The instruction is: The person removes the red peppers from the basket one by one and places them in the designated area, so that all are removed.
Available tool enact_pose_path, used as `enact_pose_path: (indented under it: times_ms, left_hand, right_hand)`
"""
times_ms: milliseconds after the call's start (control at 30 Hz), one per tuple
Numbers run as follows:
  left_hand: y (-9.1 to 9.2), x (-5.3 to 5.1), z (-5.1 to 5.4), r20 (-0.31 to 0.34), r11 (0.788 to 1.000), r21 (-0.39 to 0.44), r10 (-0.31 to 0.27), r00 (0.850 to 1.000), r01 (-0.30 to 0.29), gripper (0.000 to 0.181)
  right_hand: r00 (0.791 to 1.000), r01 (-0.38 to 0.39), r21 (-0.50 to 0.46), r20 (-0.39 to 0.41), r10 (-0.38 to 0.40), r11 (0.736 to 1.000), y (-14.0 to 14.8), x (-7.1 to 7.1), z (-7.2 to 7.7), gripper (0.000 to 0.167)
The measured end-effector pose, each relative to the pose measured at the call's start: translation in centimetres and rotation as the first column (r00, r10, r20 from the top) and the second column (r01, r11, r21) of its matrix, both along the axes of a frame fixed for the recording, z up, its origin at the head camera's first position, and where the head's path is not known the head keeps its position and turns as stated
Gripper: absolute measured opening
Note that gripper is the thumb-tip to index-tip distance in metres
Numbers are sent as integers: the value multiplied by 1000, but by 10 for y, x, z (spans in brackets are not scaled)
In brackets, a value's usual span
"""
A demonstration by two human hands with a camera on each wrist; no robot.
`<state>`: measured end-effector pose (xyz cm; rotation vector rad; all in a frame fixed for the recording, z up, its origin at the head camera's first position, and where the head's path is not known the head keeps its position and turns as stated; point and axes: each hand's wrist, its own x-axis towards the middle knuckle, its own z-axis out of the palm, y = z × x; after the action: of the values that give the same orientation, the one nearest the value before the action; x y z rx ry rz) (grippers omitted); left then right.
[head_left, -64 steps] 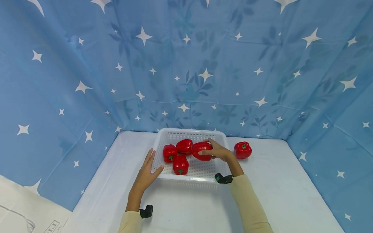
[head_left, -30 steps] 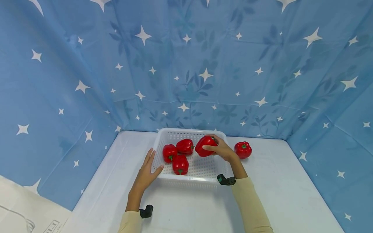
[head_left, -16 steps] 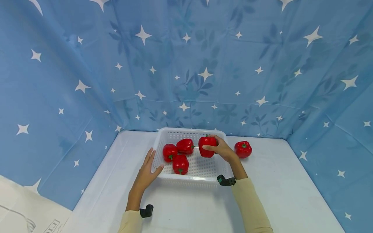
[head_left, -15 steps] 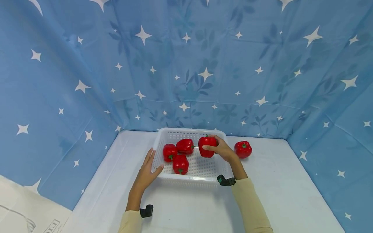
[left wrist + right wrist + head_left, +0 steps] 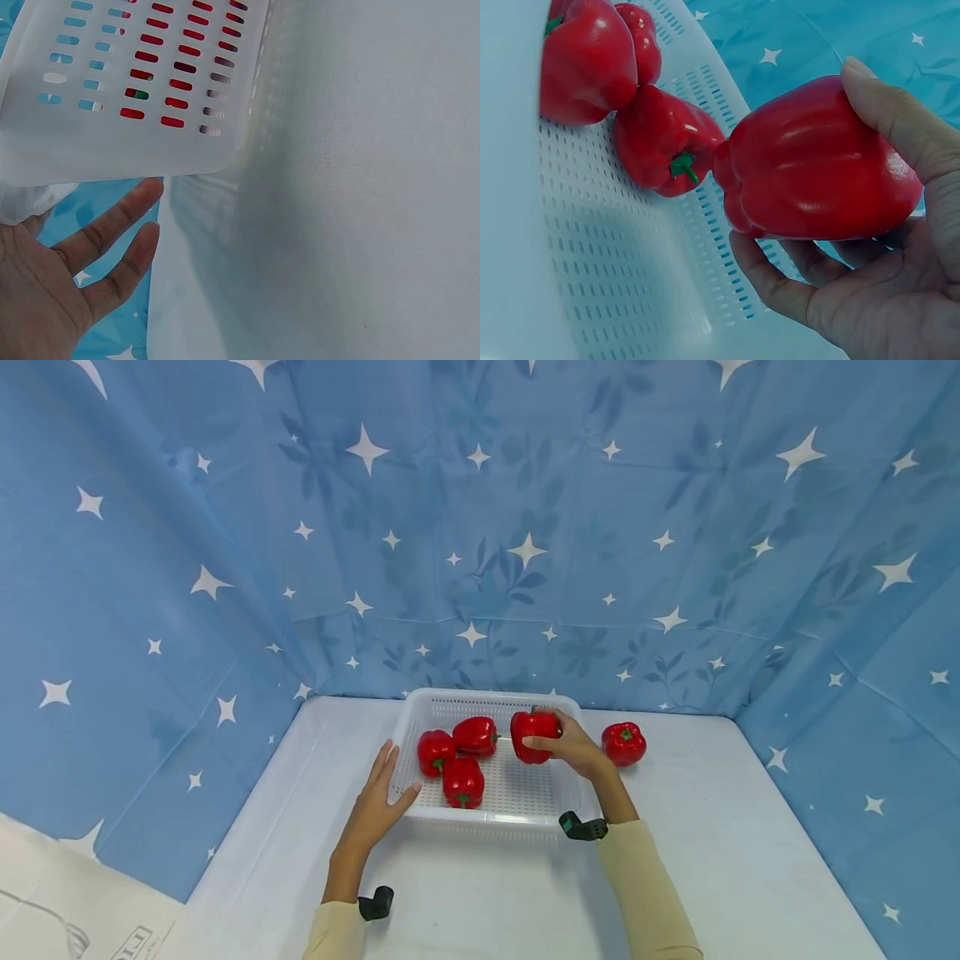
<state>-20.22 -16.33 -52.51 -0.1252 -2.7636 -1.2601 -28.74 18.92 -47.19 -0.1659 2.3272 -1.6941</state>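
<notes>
My right hand (image 5: 573, 747) grips a red bell pepper (image 5: 531, 737) above the right half of a white perforated basket (image 5: 498, 818). In the right wrist view the thumb lies over this pepper (image 5: 817, 165) and the fingers curl beneath it. Three more red bell peppers lie together in the basket's left half: one at the left (image 5: 435, 752), one at the back (image 5: 476, 737) and one at the front (image 5: 463, 783). My left hand (image 5: 375, 806) is at the basket's left side, fingers spread and holding nothing; in the left wrist view its fingertips come close to the basket's wall (image 5: 112, 150).
Another red bell pepper (image 5: 623, 744) sits on the white table (image 5: 720, 843), right of the basket. Blue star-patterned curtains (image 5: 480, 527) stand behind and at both sides. Printed pale material (image 5: 75, 893) lies at the lower left.
My right hand has raised its bell pepper from beside the others and moved slightly right. The pepper has been turned until its stem points up. My left hand has stayed in place.
</notes>
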Motion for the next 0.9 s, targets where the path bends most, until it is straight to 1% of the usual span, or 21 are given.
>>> enact_pose_path:
  times_ms: [100, 433, 667, 900]
  left_hand:
    - [-1, 1, 0, 4, 1000, 2, -1, 1000, 1, 86]
    - [-1, 1, 0, -2, 1000, 6, -2, 1000, 2, 86]
    - [-1, 1, 0, 2, 1000, 9, 3, 1000, -3, 86]
    - [0, 1, 0, 6, 1000, 6, 4, 1000, -4, 86]
  right_hand:
    - [1000, -2, -19, 13, 3, 1000, 0, 1, 0, 87]
    - [1000, -26, -36, -18, 26, 999, 5, 3, -2, 89]
    - [1000, -7, -52, 11, 8, 999, 6, 3, -2, 93]
    - [999, -30, -68, -41, 27, 997, 8, 7, 1, 93]
